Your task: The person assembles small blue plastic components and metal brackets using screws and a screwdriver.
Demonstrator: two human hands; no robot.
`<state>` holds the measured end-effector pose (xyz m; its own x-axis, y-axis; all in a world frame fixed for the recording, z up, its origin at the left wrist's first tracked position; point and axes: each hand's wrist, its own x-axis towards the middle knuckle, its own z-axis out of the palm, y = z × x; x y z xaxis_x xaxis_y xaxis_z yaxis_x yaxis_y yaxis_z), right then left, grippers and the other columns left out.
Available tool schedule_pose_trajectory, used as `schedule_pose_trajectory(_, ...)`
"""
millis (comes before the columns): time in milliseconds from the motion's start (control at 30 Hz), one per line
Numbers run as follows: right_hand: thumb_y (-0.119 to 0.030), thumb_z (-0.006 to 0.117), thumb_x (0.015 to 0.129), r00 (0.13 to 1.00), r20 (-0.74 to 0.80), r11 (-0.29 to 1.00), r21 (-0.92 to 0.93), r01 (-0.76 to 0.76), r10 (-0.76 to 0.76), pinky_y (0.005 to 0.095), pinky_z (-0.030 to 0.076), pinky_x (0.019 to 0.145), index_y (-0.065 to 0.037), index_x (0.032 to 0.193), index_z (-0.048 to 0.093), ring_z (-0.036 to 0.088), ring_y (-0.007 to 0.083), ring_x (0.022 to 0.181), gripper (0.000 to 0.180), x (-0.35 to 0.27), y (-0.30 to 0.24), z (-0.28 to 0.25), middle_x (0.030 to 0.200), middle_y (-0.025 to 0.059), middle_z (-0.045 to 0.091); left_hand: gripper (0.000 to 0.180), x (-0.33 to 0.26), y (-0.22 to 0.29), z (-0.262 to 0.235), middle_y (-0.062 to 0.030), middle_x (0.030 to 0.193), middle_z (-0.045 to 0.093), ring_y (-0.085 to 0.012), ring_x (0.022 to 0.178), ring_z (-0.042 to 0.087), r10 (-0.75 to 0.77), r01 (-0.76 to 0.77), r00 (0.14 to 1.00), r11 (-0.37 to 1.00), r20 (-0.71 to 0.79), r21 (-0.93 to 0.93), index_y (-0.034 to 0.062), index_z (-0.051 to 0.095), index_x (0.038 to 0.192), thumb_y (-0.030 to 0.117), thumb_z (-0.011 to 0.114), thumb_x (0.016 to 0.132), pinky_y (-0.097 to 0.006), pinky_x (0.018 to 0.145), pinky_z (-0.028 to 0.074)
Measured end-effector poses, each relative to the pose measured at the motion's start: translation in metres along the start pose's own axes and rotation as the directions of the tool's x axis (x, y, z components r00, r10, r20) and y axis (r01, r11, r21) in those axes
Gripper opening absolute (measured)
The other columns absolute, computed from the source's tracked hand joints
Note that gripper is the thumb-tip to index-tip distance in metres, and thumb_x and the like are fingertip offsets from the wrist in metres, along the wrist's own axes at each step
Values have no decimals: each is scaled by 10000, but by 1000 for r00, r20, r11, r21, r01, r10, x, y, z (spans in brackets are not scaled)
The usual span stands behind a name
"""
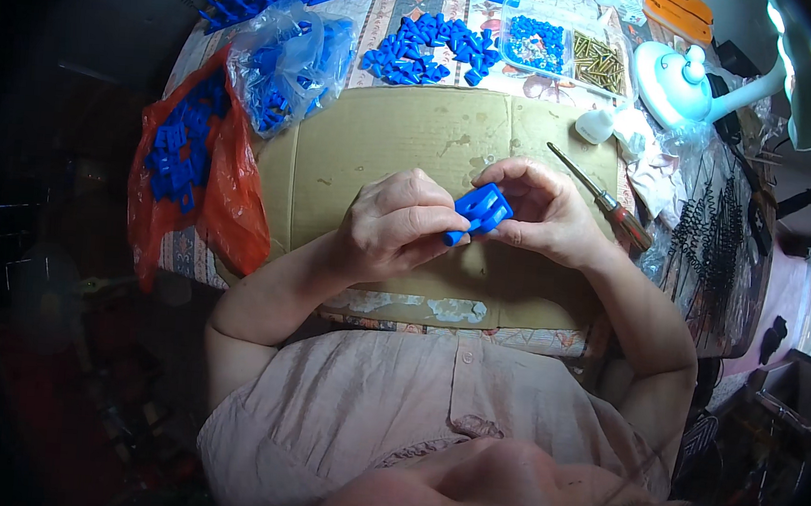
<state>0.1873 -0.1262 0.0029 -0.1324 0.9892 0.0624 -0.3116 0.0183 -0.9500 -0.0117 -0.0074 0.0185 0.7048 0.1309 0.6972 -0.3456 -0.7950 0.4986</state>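
Over the middle of a cardboard sheet (pixel 385 148), both hands meet at blue plastic pieces. My right hand (pixel 549 211) is closed around a blue plastic block with a slot (pixel 486 208), thumb below and fingers above. In my left hand (pixel 400 220), thumb and fingers pinch a small blue plastic piece (pixel 453 238) against the block's near left side. Its inner part is hidden by the fingers, so I cannot tell whether the two are joined. A screwdriver (pixel 607 199) with a red and clear handle lies right of my right hand.
Left are a red bag (pixel 239 208) and a clear bag (pixel 320 68) of blue parts. Loose blue pieces (pixel 420 52) lie beyond the cardboard, beside a divided box (pixel 568 74) with small blue parts and brass screws. A lamp (pixel 676 84), white bottle (pixel 594 126) and black springs (pixel 708 227) are right.
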Motion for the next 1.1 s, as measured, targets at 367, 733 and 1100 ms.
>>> schedule_pose_trajectory(367, 29, 711, 795, 996, -49, 997, 32, -68, 69, 308, 512, 892, -2, 1178, 499, 620, 151, 1011, 438, 0, -1, 3, 1097, 92, 623, 240, -1, 1, 5, -96, 841, 611, -232, 685, 617, -69, 69, 997, 998, -37, -1, 46, 624, 946, 28, 760, 749, -322, 575, 492)
schedule_pose_trajectory(733, 26, 721, 785, 992, -63, 994, 35, -105, 107, 308, 528, 871, 14, 1149, 500, 641, 162, 980, 426, 0, -4, 9, 1072, 103, 633, 222, -5, 1, 5, -110, 848, 620, -238, 739, 629, -92, 91, 995, 995, 27, 37, 29, 615, 965, 32, 748, 787, -328, 629, 506)
schedule_pose_trajectory(1100, 34, 746, 757, 988, -78, 991, 30, -131, 133, 291, 528, 850, 26, 1134, 532, 639, 134, 939, 434, 1, -1, 8, 1021, 91, 653, 190, -1, 0, 5, -96, 813, 610, -230, 709, 611, -104, 104, 993, 994, 56, 16, 29, 626, 921, 25, 749, 776, -323, 610, 486)
